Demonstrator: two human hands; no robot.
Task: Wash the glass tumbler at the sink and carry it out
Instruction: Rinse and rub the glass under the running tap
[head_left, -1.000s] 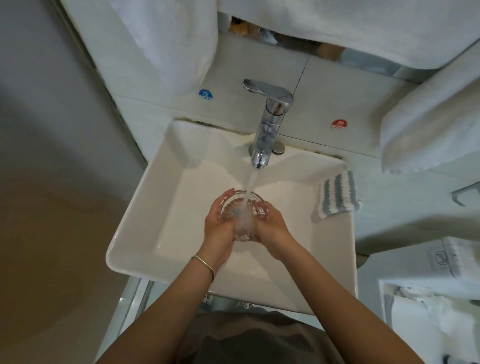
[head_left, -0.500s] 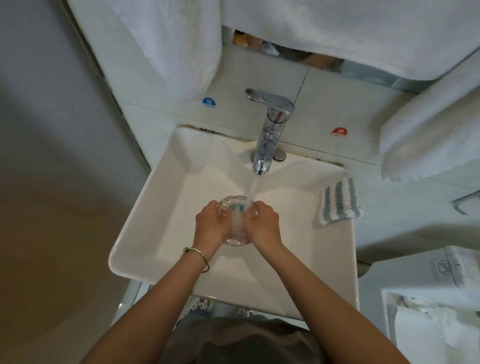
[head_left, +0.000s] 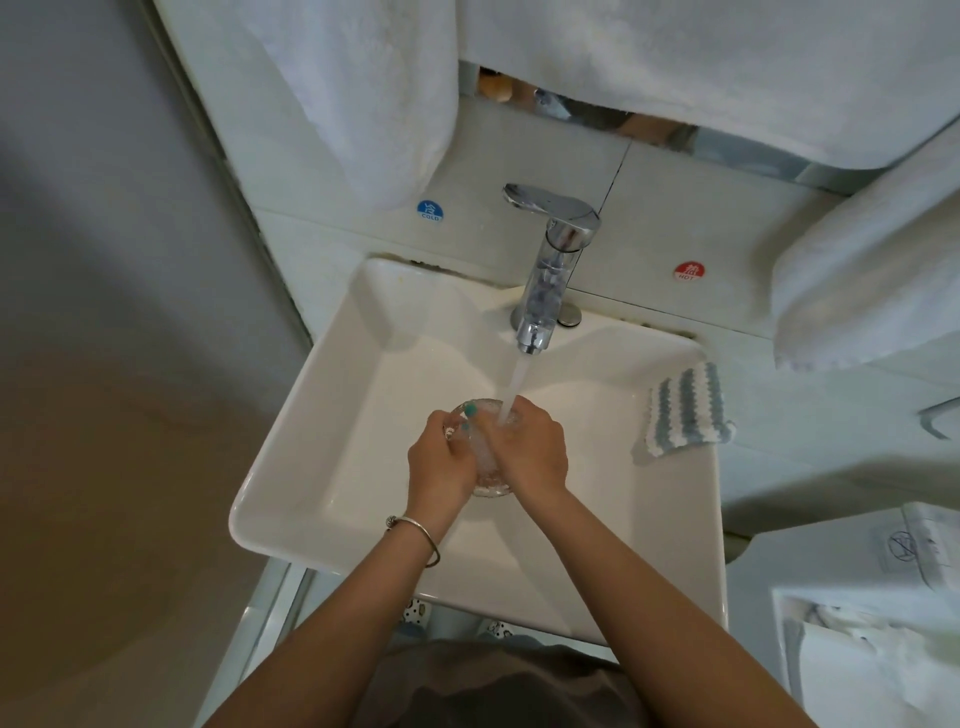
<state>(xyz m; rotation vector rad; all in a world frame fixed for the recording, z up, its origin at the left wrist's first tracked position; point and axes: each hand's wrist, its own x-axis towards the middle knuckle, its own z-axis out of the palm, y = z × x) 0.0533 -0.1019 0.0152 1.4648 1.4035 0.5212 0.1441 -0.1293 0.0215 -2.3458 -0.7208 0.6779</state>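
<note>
We hold the glass tumbler (head_left: 485, 457) upright under the tap's (head_left: 550, 260) stream at sink (head_left: 322, 441) centre, left hand (head_left: 441, 462) wrapping its nine o'clock side, right hand (head_left: 530, 452) its three o'clock.

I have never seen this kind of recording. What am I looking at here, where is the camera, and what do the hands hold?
There is no machine here, only a person. The camera sits on the person's head and looks down at a white sink. The tap is running. The left hand and right hand both hold a glass tumbler under the water; each grip curls round it. A striped cloth lies on the sink's right edge. White towels hang above.
</note>
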